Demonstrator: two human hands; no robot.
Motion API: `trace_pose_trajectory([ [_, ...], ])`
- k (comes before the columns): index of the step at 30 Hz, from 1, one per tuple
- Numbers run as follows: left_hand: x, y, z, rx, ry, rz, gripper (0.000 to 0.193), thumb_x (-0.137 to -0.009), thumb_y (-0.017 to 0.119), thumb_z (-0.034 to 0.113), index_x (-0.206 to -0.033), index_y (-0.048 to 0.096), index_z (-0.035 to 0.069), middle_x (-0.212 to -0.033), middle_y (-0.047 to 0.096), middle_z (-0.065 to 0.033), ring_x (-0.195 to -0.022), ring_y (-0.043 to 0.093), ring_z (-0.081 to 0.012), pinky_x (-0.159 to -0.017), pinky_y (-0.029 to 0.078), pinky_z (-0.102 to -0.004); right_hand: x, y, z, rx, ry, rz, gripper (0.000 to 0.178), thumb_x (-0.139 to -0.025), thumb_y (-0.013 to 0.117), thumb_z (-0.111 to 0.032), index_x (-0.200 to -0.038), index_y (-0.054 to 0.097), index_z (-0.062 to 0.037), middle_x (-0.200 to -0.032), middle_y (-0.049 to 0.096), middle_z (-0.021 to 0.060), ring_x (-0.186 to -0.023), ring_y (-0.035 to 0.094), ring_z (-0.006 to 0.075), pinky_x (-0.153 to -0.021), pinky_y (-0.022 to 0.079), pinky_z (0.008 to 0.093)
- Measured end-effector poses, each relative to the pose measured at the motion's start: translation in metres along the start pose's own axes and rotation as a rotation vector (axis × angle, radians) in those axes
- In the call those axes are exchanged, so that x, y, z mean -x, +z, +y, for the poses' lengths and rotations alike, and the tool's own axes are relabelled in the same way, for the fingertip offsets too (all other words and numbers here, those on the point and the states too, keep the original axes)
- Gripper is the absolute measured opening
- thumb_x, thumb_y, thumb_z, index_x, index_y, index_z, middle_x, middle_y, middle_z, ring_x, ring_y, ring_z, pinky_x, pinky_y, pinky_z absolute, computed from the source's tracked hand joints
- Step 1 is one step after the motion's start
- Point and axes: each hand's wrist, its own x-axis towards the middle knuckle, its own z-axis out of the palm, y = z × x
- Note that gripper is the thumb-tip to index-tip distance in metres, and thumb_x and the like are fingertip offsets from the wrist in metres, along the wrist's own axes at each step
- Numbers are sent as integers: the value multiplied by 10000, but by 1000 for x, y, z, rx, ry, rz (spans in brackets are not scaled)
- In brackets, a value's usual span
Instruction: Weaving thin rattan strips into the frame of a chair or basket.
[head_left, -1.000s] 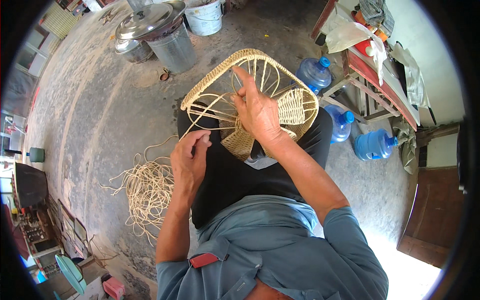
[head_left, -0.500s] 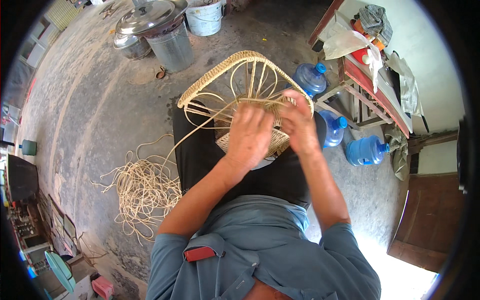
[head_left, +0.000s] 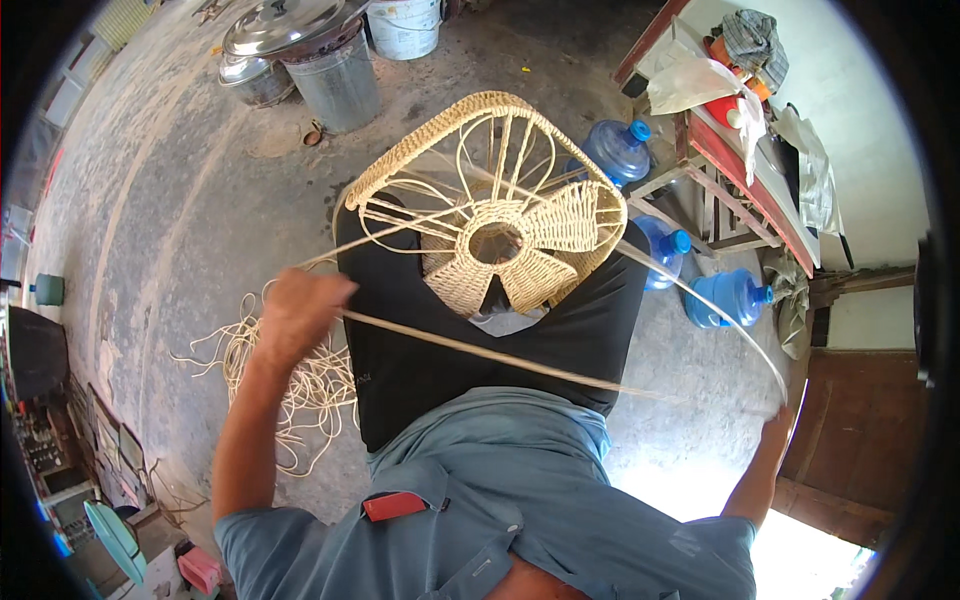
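A half-woven basket point(head_left: 555, 218) of tan cord rests on my knees. It has a braided rim, a round hole at the centre and several woven wedges, with bare spokes on its far and left sides. Off to the basket's left, my left hand point(head_left: 303, 312) is closed on the cord point(head_left: 480, 350), which stretches across my lap toward the right and fades in blur. Far out to the right is my right hand point(head_left: 780, 415), smeared by motion; a strand from the basket's right edge curves down into it. Its fingers hardly show.
A loose heap of cord point(head_left: 310, 395) lies on the floor by my left leg. Blue water jugs point(head_left: 728, 298) stand at the right beside a wooden table point(head_left: 745, 190) with bags on it. Lidded metal pots point(head_left: 335, 85) and a white bucket point(head_left: 405, 28) are at the far side.
Both hands have left the basket's middle and moved wide apart, left hand to the left, right hand far right and nearer me. Cord is now drawn out across my lap.
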Motion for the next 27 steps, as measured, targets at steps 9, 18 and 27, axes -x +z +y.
trace_pose_trajectory([
  [9,92,-5,-61,-123,-150,-30,164,-938,741,106,-925,579,93,-723,534,-58,-706,540,-279,-750,441,-416,144,-12,64,1011,-139,-506,244,-1010,610,-283,-1029,835,-191,-1017,791,18,-1017,713,259,-857,474,479],
  [18,121,-43,-71,-207,-326,51,122,-942,717,62,-960,597,74,-771,596,-89,-749,570,-312,-780,457,-431,172,-22,46,1212,-398,-1047,309,-1056,587,-376,-1179,783,-172,-1216,784,-15,-1141,733,233,-944,533,578],
  [27,147,-67,-109,-369,-409,-25,74,-976,681,46,-988,611,65,-861,675,-138,-842,647,-358,-823,494,-469,79,-111,-518,-837,-235,-150,196,-1040,706,-72,-1226,768,-68,-1154,790,56,-1048,740,166,-929,554,314],
])
